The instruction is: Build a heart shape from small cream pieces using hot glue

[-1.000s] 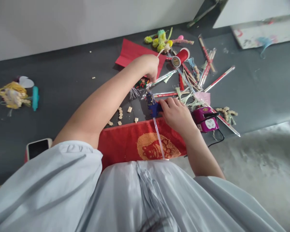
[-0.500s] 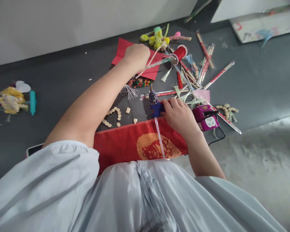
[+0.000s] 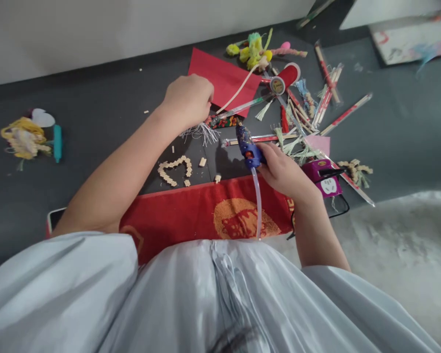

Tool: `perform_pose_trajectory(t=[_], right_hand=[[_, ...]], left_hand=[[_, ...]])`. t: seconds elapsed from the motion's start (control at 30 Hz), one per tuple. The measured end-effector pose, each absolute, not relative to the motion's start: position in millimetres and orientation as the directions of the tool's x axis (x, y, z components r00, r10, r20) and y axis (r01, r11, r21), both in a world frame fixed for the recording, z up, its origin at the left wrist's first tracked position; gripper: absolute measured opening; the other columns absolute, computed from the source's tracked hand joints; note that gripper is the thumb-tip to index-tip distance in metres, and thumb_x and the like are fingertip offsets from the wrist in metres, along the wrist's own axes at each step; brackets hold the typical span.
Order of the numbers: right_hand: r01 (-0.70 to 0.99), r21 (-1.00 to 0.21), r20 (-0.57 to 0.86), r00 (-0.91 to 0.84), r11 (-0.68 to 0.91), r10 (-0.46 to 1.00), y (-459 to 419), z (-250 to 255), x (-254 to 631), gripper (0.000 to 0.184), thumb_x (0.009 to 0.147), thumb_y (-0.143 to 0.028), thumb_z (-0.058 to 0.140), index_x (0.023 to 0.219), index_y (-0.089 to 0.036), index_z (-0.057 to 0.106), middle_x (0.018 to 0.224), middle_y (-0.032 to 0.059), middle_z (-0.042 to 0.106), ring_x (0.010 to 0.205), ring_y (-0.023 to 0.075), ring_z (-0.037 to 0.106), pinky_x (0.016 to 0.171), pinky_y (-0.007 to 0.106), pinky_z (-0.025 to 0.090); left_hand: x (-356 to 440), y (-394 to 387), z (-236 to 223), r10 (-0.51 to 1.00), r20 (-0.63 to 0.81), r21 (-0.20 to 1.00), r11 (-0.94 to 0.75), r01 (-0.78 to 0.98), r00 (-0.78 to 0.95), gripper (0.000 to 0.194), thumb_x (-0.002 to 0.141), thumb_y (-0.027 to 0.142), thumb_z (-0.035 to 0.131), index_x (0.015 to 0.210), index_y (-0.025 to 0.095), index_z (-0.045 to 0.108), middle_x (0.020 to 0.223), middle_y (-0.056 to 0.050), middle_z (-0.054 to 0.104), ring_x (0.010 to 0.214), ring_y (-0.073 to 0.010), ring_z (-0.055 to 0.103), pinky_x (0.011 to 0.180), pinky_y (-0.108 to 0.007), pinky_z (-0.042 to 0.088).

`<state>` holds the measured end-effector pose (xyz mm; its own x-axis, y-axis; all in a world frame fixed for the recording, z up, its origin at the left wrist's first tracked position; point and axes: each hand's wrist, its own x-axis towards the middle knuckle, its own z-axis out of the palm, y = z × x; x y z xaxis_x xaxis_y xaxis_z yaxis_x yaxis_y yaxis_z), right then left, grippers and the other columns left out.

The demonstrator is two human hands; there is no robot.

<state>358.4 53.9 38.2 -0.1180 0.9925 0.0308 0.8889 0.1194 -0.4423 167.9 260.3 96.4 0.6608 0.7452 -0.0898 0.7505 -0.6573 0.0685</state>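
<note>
My right hand (image 3: 288, 176) is wrapped round the grip of a blue hot glue gun (image 3: 249, 147). A long translucent glue stick (image 3: 258, 203) trails from its back over the red towel. The nozzle points away from me, close to a floral-patterned strip (image 3: 226, 121). My left hand (image 3: 191, 98) is closed, knuckles up, over the left end of that strip and beside the red paper (image 3: 220, 73). Its fingertips are hidden, so what they hold does not show. A thin plastic-wrapped stick (image 3: 242, 105) ends close by these fingers. White tassel threads (image 3: 202, 132) spread below the hand.
A heart-shaped outline of pale pieces (image 3: 174, 166) lies before the red towel (image 3: 176, 211). Rightward are a red thread spool (image 3: 288, 76), wrapped chopsticks (image 3: 347, 113), tassels and a purple power socket (image 3: 323, 179) with a black cord. Yellow yarn (image 3: 20, 132) sits far left.
My left hand has moved left and toward me, and the thin wrapped stick has shifted the same way, off the spool. The glue gun has turned slightly in my right hand.
</note>
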Motion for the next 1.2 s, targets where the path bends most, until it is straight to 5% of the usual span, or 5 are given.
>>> perform_pose_trajectory(t=[0.23, 0.4, 0.77, 1.2], right_hand=[[0.718, -0.681, -0.004, -0.2, 0.144, 0.98, 55.6, 33.3, 352.5, 0.045, 0.091, -0.046, 0.049, 0.124, -0.016, 0.053, 0.11, 0.0125, 0.069, 0.093, 0.0232, 0.066, 0.084, 0.038, 0.054], [0.776, -0.622, -0.038, -0.16, 0.102, 0.986, 53.1, 42.4, 339.8, 0.04, 0.084, -0.048, 0.062, 0.11, -0.019, 0.058, 0.087, 0.0042, 0.068, 0.07, 0.018, 0.06, 0.067, 0.032, 0.051], [0.849, -0.528, -0.051, -0.051, 0.016, 0.997, 58.2, 39.0, 342.7, 0.034, 0.089, -0.051, 0.052, 0.097, -0.022, 0.066, 0.086, 0.0078, 0.071, 0.076, 0.0244, 0.065, 0.07, 0.04, 0.053], [0.826, -0.426, -0.069, -0.437, 0.37, 0.897, 35.5, 47.9, 306.4, 0.037, 0.097, -0.045, 0.047, 0.112, -0.016, 0.064, 0.092, 0.0087, 0.071, 0.079, 0.022, 0.068, 0.071, 0.032, 0.051]], left_hand=[[93.6, 207.8, 100.0, 0.826, -0.085, 0.125, -0.546, 0.828, 0.557, 0.033, 0.09, 0.034, 0.045, 0.102, 0.028, 0.075, 0.091, -0.009, 0.076, 0.086, -0.0315, 0.069, 0.075, -0.043, 0.048], [52.9, 158.3, 92.8, 0.866, -0.117, 0.143, -0.47, 0.871, 0.486, 0.035, 0.094, 0.036, 0.041, 0.106, 0.027, 0.072, 0.091, -0.008, 0.077, 0.082, -0.0274, 0.07, 0.066, -0.035, 0.046], [44.2, 98.3, 47.0, 0.812, -0.234, 0.158, -0.512, 0.845, 0.535, 0.035, 0.095, 0.025, 0.038, 0.114, 0.024, 0.068, 0.106, -0.007, 0.077, 0.087, -0.0265, 0.073, 0.057, -0.033, 0.04], [35.4, 107.4, 36.8, 0.817, -0.137, 0.21, -0.528, 0.823, 0.559, 0.039, 0.095, 0.022, 0.036, 0.112, 0.021, 0.07, 0.098, -0.008, 0.076, 0.088, -0.0269, 0.072, 0.059, -0.034, 0.039]])
